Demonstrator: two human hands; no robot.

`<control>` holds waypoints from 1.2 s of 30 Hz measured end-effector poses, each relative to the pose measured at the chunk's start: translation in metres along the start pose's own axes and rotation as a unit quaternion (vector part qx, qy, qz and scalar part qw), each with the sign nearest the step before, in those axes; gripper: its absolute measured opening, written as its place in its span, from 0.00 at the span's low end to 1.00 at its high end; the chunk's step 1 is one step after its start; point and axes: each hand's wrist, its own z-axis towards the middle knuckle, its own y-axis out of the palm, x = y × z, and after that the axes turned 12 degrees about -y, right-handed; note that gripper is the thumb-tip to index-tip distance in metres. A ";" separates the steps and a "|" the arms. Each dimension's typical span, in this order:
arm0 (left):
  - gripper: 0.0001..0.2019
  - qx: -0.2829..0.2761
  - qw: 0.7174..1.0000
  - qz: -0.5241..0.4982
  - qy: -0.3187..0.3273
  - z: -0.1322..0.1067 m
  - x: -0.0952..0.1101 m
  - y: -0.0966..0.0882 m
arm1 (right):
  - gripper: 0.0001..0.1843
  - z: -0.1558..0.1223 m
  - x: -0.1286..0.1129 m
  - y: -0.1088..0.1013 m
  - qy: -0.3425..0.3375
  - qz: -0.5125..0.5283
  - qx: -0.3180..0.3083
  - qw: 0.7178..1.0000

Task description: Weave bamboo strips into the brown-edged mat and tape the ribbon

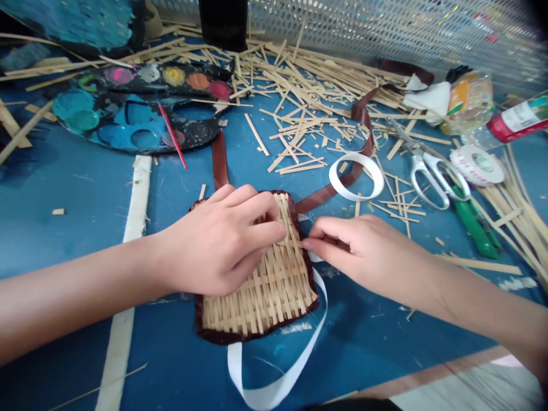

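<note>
The left hand point(218, 245), fingers together, presses the woven mat point(265, 297) onto the worktop point(85, 188) while the right hand point(363, 251) holds its grip pinched on, seemingly, white tape point(278, 382) at the mat's edge.

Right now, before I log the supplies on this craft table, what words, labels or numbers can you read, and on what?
Red-labelled bottle: white print, too blurred to read.
Orange-labelled bottle: print too blurred to read.
Tape roll: green marks in its core, too small to read.
Woven mat, paint palette, scissors: no writing visible.
Nothing legible to quote.

Blue table point(85, 188), white mesh wall point(385, 28)
</note>
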 end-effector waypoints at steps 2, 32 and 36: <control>0.09 -0.013 1.000 -0.020 -0.009 0.001 -0.001 -0.001 | 0.14 0.003 -0.002 -0.004 0.009 0.016 -0.016 1.000; 0.10 -0.017 1.000 0.021 -0.012 0.000 0.002 0.000 | 0.18 0.012 0.004 -0.009 0.040 0.089 -0.041 0.994; 0.11 -0.005 0.999 0.033 -0.001 -0.001 0.001 0.001 | 0.19 0.001 0.002 0.003 0.034 0.075 0.021 0.996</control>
